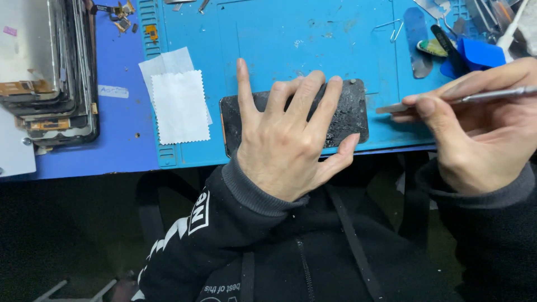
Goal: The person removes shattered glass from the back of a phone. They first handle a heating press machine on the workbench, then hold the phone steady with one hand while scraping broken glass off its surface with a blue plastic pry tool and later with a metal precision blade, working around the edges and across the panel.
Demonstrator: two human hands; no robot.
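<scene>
Setting: a blue work table (120,151) carrying a lighter blue repair mat (291,33), seen from above; the mat's near edge runs along the table's near edge, just in front of the person's black sweatshirt.

Item 1. Dark phone panel (349,114), flat, rectangular, surface scuffed and speckled with residue. It lies lengthwise on the mat, close to the mat's near edge.

Item 2. Left hand (285,137). Laid palm down over the panel, fingers spread, pressing it flat; thumb hooked round the panel's near edge. Not closed around anything.

Item 3. Right hand (475,128), right of the panel and apart from it. Fingers pinched shut on a slim metal spatula tool (458,99), whose flat tip points toward the panel's right end, just short of it.

Item 4. White wipe sheets (178,100), two overlapping, one with a zigzag edge, on the mat left of the panel.

Item 5. Stack of phone screens and frames (50,72), on the table far left of the panel.

Item 6. Metal pry piece (417,42), paper clip (394,29), blue plastic picks (475,56), on the mat beyond the panel's right end. Further tools there are too crowded to tell.
</scene>
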